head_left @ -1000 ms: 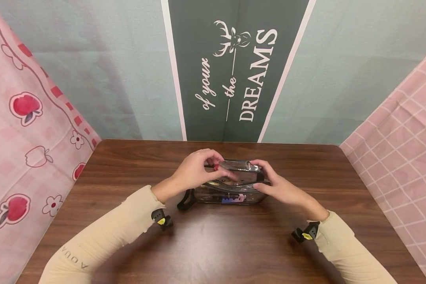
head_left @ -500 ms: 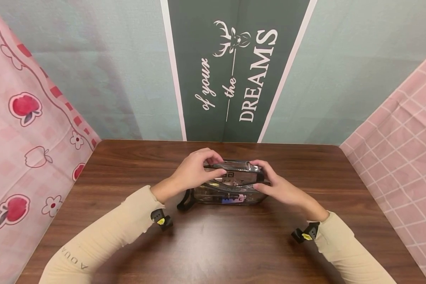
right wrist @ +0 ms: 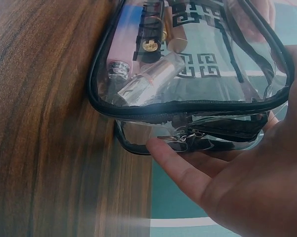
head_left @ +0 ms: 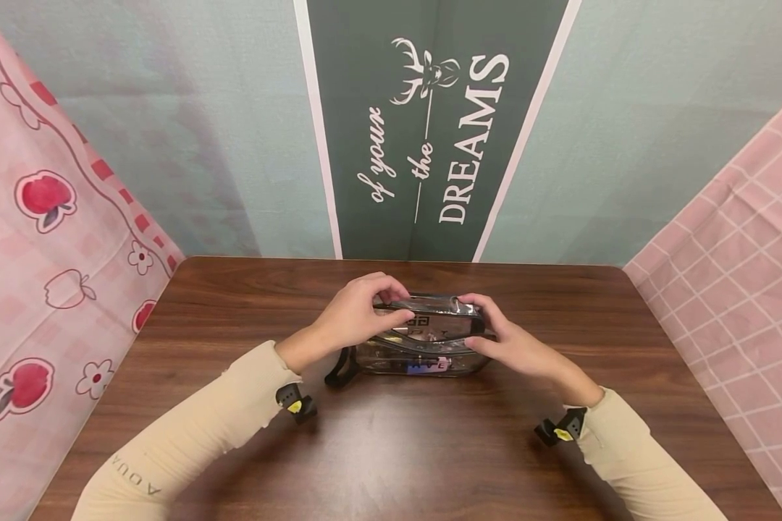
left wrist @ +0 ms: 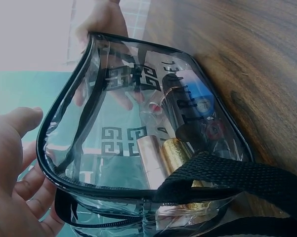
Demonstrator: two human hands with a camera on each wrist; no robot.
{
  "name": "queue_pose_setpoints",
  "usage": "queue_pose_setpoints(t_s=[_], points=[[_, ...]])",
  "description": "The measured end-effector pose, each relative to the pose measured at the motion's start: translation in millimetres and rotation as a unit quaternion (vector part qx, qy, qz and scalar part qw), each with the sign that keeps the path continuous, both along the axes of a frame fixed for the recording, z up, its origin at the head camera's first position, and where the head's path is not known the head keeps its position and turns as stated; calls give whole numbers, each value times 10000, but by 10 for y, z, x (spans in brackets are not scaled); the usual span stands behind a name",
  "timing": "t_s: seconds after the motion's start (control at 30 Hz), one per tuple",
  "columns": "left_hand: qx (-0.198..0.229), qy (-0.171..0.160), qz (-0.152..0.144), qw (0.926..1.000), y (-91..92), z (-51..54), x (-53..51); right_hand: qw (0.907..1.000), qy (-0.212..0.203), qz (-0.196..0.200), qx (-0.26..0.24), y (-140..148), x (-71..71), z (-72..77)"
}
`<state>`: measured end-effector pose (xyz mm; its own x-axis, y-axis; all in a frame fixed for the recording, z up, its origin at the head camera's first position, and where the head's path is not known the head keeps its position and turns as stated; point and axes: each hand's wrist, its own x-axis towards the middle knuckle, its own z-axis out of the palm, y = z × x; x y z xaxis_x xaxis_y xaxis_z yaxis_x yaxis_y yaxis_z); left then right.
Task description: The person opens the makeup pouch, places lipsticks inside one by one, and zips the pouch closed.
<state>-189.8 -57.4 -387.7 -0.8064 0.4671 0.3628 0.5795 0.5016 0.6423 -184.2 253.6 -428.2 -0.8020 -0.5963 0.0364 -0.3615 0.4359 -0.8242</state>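
Note:
A clear pouch (head_left: 391, 362) with black piping stands unzipped at the table's middle. Inside it, the left wrist view shows a pale pink tube (left wrist: 152, 160), a glittery gold tube (left wrist: 177, 155) and a black tube (left wrist: 173, 103). A blue-and-pink bottle (right wrist: 122, 44) and a clear-capped tube (right wrist: 150, 79) appear through the plastic in the right wrist view. My left hand (head_left: 355, 311) is at the pouch's left end, thumb and fingers spread apart over the opening, holding nothing. My right hand (head_left: 515, 351) holds the right end between thumb and fingers, beside the zipper pull (right wrist: 192, 134).
A brown wooden table (head_left: 417, 463) lies under the pouch. Behind it hangs a green curtain (head_left: 234, 145) with lettering; pink cloths flank both sides. A black strap (head_left: 342, 369) loops from the pouch's left end. Black wrist cameras sit on both sleeves.
One second ago my left fingers were at a slim item with a red end, slanting into the pouch. It has gone from between them down into the pouch. Both hands have stayed in place.

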Motion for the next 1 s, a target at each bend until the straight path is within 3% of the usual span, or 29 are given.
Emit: queue_pose_setpoints(t_s=[0.3, 0.57, 1.0], points=[[331, 58, -260, 9991, -68, -31, -6, 10000, 7, 11, -14, 0, 13, 3], [480, 213, -93, 9986, -232, -104, -12, 10000, -26, -19, 18, 2, 17, 16], [303, -274, -262, 9988, -367, -236, 41, 10000, -35, 7, -58, 3, 10, -13]])
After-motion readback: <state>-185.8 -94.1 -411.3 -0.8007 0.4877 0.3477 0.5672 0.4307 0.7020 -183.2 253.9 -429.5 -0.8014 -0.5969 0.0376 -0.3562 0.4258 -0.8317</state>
